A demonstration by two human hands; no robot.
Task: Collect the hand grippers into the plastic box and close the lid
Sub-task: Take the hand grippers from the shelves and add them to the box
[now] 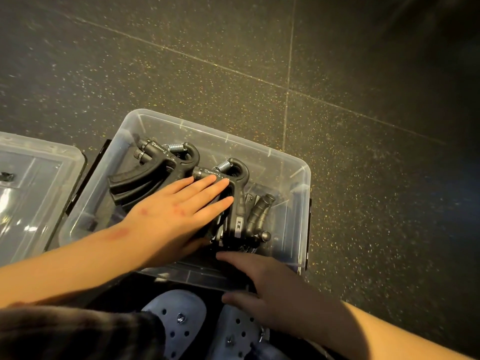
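Hand grippers [237, 203], at least four, one plastic box [285, 175], left hand [179, 214] flat atop, right hand [272, 289] gripping rim

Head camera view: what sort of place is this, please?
Probably a gym or fitness room, though I cannot be sure. The dark speckled rubber-like floor tiles suggest it, and so do the black spring hand grippers piled in the clear plastic box, with its clear lid lying beside it.
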